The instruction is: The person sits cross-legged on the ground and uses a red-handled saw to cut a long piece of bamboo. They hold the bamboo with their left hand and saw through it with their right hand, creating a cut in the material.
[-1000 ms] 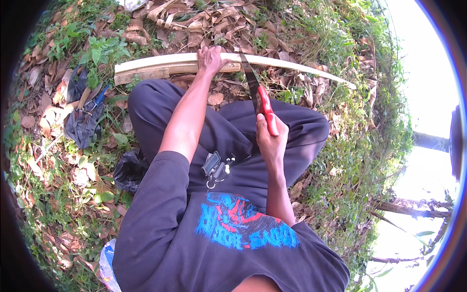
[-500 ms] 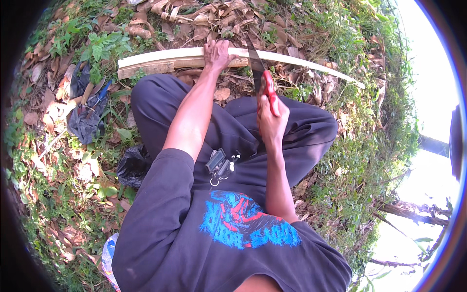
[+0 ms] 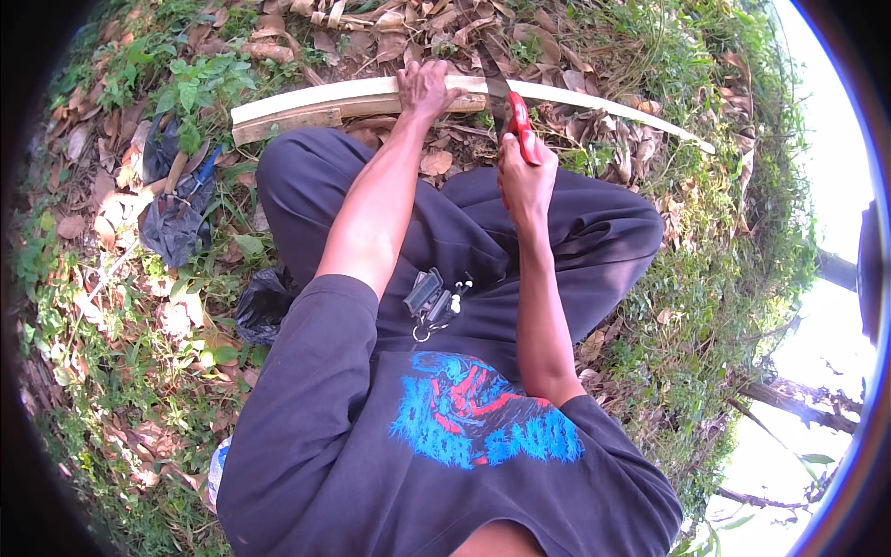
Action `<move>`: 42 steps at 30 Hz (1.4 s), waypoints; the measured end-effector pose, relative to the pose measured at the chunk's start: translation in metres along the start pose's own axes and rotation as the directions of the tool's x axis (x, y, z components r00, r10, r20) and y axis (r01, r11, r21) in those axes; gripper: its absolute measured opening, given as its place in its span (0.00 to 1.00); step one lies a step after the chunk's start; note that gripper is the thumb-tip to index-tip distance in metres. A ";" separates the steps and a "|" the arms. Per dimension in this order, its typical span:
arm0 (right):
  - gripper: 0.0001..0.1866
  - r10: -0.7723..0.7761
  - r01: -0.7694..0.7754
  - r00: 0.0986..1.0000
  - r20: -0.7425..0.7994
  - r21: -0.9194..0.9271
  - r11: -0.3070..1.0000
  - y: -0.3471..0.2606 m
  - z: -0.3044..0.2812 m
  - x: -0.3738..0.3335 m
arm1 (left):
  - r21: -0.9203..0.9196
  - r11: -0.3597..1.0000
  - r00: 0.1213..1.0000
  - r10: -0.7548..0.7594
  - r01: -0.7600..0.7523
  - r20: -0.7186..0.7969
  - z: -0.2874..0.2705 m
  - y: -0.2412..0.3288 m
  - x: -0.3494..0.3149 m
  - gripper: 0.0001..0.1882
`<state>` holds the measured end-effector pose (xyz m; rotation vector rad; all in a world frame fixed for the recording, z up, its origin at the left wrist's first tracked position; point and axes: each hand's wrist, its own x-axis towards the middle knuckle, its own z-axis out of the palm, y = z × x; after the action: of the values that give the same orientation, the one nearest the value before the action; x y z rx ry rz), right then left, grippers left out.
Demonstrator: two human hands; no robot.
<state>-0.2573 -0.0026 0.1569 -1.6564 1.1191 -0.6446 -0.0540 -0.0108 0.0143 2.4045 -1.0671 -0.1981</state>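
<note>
A long pale strip of wood (image 3: 594, 101) lies crosswise beyond my folded legs, resting over shorter wooden pieces (image 3: 292, 123). My left hand (image 3: 426, 91) is closed over the strip left of the saw, fingers across its far edge and thumb toward the saw. In my right hand (image 3: 528, 178) is the red handle of a handsaw (image 3: 522, 128). Its dark blade crosses the strip just right of my left hand, tip pointing away from me. Whether the teeth have cut into the wood cannot be made out.
Left of my knee, tools with handles lie on a dark plastic bag (image 3: 176, 223). Another black bag (image 3: 264, 306) sits by my thigh. A key ring with dark tags (image 3: 430, 302) rests on my lap. Dry leaves (image 3: 436, 163) and grass surround me.
My right hand has pushed the saw forward, away from me, across the strip. My left hand stays on the wood. The whole view has shifted slightly.
</note>
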 end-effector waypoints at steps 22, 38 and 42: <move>0.14 -0.032 0.032 0.999 -0.018 0.019 0.999 -0.028 -0.037 -0.020 | -0.036 0.992 0.965 0.130 -0.125 0.229 -0.049 0.018 0.025 0.24; 0.13 -0.044 0.045 0.999 -0.029 0.021 0.999 -0.017 -0.029 -0.017 | 0.264 0.945 0.975 0.155 -0.193 0.157 -0.026 0.002 0.017 0.36; 0.13 -0.063 0.064 0.998 -0.031 0.030 0.998 -0.010 -0.024 -0.020 | 0.294 0.921 0.953 0.189 -0.255 0.236 -0.032 0.002 0.023 0.41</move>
<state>-0.2819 0.0061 0.1762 -1.6665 1.0763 -0.7263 -0.0292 -0.0164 0.0449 2.5582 -1.5661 -0.2077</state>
